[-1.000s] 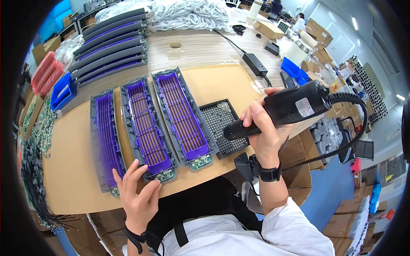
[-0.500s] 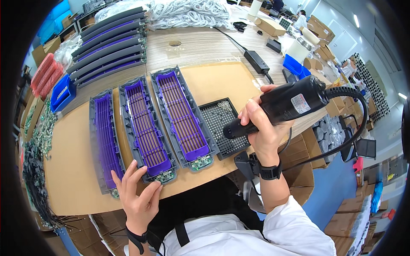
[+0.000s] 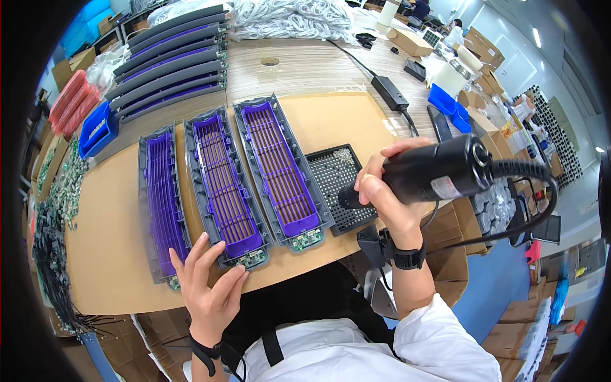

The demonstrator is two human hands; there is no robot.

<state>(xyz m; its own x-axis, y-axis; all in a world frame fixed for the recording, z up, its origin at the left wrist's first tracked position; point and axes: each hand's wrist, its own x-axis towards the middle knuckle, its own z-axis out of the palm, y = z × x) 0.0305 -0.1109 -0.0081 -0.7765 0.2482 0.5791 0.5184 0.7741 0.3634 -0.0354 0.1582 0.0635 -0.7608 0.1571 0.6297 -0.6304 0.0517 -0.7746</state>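
Observation:
My right hand (image 3: 394, 197) is wrapped around a black electric screwdriver (image 3: 439, 169), whose nose is over the right edge of a black perforated tray (image 3: 347, 223). Small screws (image 3: 344, 156) are heaped at the tray's far end; whether the bit touches anything is hidden. My left hand (image 3: 210, 286) is spread, its fingertips at the near end of the middle grey panel with a purple grille (image 3: 223, 184), beside its green circuit board (image 3: 254, 258). A matching panel lies to its left (image 3: 164, 197) and another to its right (image 3: 280, 165).
More grey panels (image 3: 172, 60) are stacked at the far left, near a blue bin (image 3: 98, 130). Circuit boards (image 3: 67, 178) and black wires (image 3: 54, 267) lie along the left edge. A power adapter (image 3: 389, 93) sits at the back right. The screwdriver's cable (image 3: 550, 191) loops on the right.
The screwdriver's back end has come down slightly and its nose has shifted a little right, still by the tray. My left hand keeps its place on the middle panel. The view has shifted slightly.

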